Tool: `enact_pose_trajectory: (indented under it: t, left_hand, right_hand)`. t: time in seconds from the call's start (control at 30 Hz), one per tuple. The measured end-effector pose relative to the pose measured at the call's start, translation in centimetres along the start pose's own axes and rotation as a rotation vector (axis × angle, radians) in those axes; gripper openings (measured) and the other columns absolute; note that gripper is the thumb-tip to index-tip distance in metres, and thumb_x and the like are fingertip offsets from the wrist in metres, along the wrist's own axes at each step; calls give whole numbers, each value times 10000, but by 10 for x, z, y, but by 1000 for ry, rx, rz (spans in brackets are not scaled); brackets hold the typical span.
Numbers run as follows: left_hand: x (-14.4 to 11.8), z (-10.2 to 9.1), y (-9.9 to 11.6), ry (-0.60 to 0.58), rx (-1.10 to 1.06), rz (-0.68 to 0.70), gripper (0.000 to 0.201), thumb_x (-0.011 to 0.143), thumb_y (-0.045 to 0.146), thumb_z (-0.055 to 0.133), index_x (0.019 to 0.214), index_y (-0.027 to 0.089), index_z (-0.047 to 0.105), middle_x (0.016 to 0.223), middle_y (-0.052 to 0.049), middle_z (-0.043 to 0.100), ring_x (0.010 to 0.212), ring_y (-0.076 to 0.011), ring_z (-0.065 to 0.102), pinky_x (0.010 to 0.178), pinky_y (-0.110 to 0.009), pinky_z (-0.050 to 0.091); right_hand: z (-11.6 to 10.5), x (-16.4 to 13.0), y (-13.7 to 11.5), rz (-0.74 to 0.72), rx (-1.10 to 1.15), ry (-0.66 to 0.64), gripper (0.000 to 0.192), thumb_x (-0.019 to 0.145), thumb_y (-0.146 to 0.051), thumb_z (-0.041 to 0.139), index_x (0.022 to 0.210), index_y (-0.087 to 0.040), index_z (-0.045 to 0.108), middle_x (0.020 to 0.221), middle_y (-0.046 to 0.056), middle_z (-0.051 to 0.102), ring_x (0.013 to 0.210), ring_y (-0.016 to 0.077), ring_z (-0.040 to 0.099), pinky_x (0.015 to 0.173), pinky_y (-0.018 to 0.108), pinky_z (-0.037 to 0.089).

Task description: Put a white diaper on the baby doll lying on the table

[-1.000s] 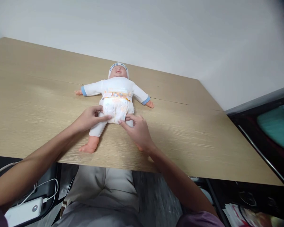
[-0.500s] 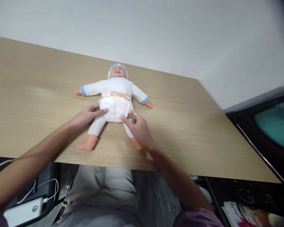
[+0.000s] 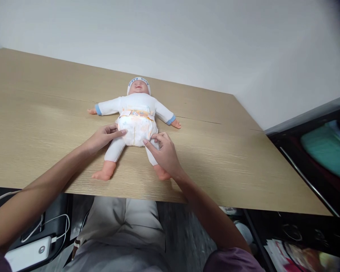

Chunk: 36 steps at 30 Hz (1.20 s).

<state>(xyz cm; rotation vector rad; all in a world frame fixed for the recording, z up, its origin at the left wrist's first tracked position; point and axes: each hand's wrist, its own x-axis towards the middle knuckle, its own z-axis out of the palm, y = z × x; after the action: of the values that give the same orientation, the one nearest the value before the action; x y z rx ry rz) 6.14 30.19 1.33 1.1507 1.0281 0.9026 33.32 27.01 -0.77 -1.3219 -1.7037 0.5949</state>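
A baby doll (image 3: 137, 101) in a white suit with blue cuffs and a printed white cap lies on its back, arms spread, head away from me. Round its hips is a white diaper (image 3: 134, 130) with an orange patterned waistband across the belly. At the diaper's left leg edge, my left hand (image 3: 106, 136) pinches the material, thumb on the front and fingers at the side. My right hand (image 3: 163, 149) grips the opposite leg edge between thumb and fingers, partly covering the doll's leg on that side.
The doll lies on a wooden table (image 3: 215, 162) set against a pale wall (image 3: 172, 41). Below the near edge at left is a white power bank (image 3: 28, 253) with a cable. To the right stand dark shelving and a teal item (image 3: 327, 149).
Both hands stay at the diaper's leg edges with hardly any movement. The whole view has shifted slightly, so the doll appears a little further left.
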Motion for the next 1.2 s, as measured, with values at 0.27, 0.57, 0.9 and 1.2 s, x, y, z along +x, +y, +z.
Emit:
enact_pose_trajectory:
  t: [0.27, 0.57, 0.9, 1.2]
  left_hand:
    - [-1, -2, 0, 50, 57, 1, 567, 772, 649, 1008, 1051, 181, 851, 1093, -116, 865, 918, -266, 774, 796, -373, 591]
    - [-14, -1, 4, 155, 67, -10, 505, 790, 657, 975, 1044, 234, 870, 849, -50, 779, 704, -208, 647, 624, -333, 449]
    - [28, -49, -8, 511, 810, 374, 458, 979, 621, 722, 1209, 225, 699, 1335, -174, 732, 1230, -379, 618, 1101, -529, 465]
    - [123, -82, -9, 480, 1266, 523, 589, 970, 545, 715, 1429, 181, 650, 1456, -249, 696, 1424, -495, 515, 1261, -613, 254]
  right_hand:
    - [-4, -2, -4, 21, 16, 22, 307, 970, -539, 794, 1072, -261, 717, 920, 15, 654, 861, 231, 639, 803, 373, 534]
    - [-5, 16, 18, 35, -29, 179, 400, 1070, -656, 618, 940, -285, 543, 843, -2, 667, 801, 215, 644, 815, 366, 537]
    - [-20, 87, 84, -169, -551, 232, 481, 1079, -434, 606, 1481, -169, 607, 1583, 246, 613, 1421, 394, 538, 1227, 568, 413]
    - [-12, 132, 118, -181, -628, 127, 523, 1072, -483, 649, 1482, -159, 665, 1392, 211, 772, 1288, 411, 638, 1207, 550, 386]
